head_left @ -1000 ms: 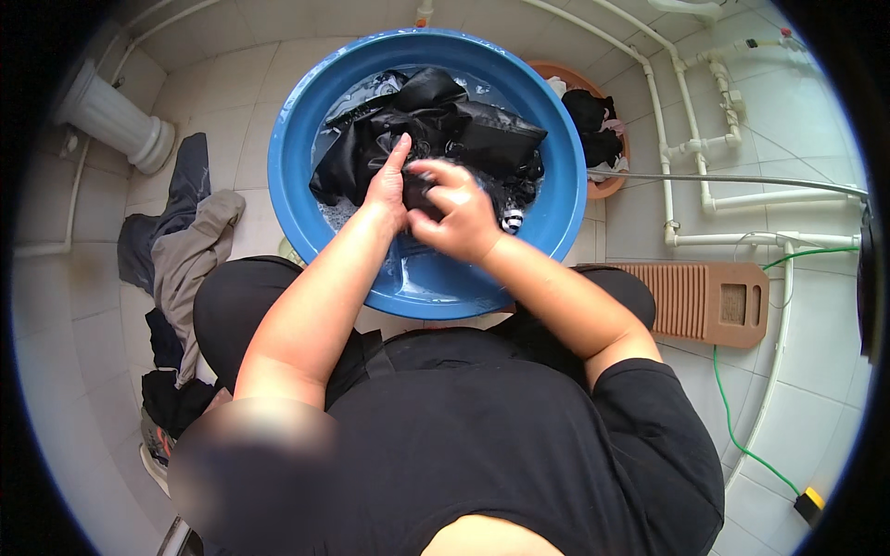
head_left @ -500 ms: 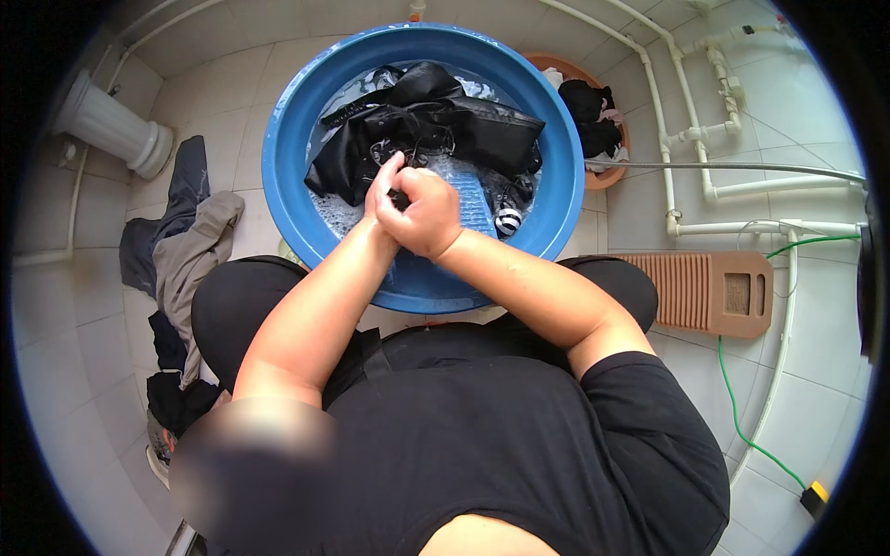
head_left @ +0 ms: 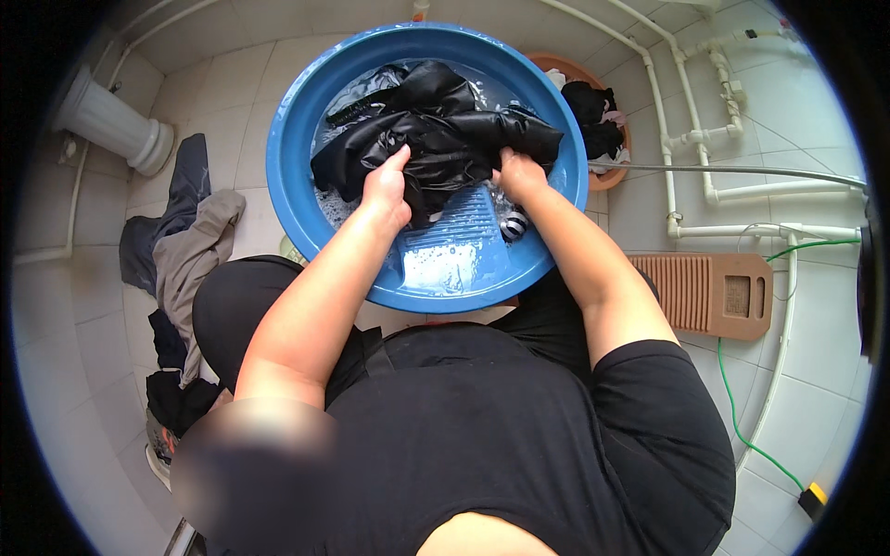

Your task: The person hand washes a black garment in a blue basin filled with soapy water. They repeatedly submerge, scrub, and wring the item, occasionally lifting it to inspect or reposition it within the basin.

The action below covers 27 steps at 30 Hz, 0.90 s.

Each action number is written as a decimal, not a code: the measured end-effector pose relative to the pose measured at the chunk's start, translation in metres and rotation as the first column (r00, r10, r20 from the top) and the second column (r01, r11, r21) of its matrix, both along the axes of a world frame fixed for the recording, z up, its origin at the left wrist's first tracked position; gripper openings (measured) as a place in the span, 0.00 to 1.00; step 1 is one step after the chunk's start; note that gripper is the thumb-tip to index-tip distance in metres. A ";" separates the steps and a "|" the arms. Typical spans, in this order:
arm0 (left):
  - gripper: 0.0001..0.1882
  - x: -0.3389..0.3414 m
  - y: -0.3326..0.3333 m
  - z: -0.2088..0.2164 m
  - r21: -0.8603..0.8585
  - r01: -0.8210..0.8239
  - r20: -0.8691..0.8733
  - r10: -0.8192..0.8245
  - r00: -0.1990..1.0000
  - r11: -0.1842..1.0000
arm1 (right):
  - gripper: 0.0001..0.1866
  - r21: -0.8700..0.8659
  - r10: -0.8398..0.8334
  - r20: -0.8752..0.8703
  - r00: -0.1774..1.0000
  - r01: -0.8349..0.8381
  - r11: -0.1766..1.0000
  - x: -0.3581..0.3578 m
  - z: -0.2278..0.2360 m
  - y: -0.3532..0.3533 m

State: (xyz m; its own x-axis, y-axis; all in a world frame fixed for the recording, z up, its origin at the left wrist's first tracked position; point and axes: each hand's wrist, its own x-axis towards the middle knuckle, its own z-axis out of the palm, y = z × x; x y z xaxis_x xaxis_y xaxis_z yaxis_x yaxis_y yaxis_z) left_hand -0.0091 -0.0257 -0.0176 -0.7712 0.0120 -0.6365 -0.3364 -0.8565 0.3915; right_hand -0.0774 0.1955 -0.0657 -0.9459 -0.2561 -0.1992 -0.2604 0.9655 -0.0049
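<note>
A large blue basin (head_left: 285,199) holds soapy water and a shiny black garment (head_left: 454,125), bunched and wet. My left hand (head_left: 387,190) grips its near edge at the left, thumb uppermost, the other fingers partly hidden. On the right, my right hand (head_left: 522,176) pinches the same garment close to the basin's side. Between the hands, a ribbed blue washboard surface (head_left: 454,232) slopes down in the near part of the basin, wet with suds. Beside it, under my right hand, lies a black-and-white striped bit of cloth (head_left: 513,225).
Behind the basin at right stands an orange-brown tub (head_left: 623,171) of clothes. A brown washboard (head_left: 700,295) lies by my right knee. Grey and beige clothes (head_left: 199,236) are spread on the tiles at left. White pipes (head_left: 681,139) and a green cord (head_left: 742,435) run along the right side.
My hands were clasped together over the basin; now they are apart, each on the black garment. The garment has shifted and spread slightly right, and more of the ribbed surface shows.
</note>
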 end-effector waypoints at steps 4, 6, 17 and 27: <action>0.18 0.003 0.005 -0.007 0.056 -0.004 -0.021 0.005 1.000 0.998 | 0.16 0.197 -0.052 0.148 0.988 0.022 0.980 -0.015 -0.038 -0.011; 0.18 0.004 0.009 -0.010 0.067 -0.013 -0.033 0.015 0.999 0.998 | 0.22 -0.018 -0.137 0.116 0.984 0.140 0.990 -0.026 -0.079 0.007; 0.22 0.011 0.011 0.010 0.303 0.225 -0.171 -0.180 0.969 0.926 | 0.08 -0.798 0.183 -0.245 0.952 -0.306 0.519 0.063 0.087 -0.079; 0.12 0.012 0.017 -0.014 0.213 0.026 -0.058 -0.014 0.998 0.977 | 0.13 -0.850 -0.148 -0.177 0.973 -0.075 0.521 0.067 0.063 -0.112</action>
State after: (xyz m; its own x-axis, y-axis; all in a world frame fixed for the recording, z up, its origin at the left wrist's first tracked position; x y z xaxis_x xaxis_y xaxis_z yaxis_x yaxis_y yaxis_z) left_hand 0.0028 -0.0087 -0.0318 -0.8036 0.1587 -0.5737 -0.3373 -0.9156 0.2191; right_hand -0.0100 0.0833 -0.0024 -0.9445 -0.1606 0.2865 -0.3272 0.5376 -0.7772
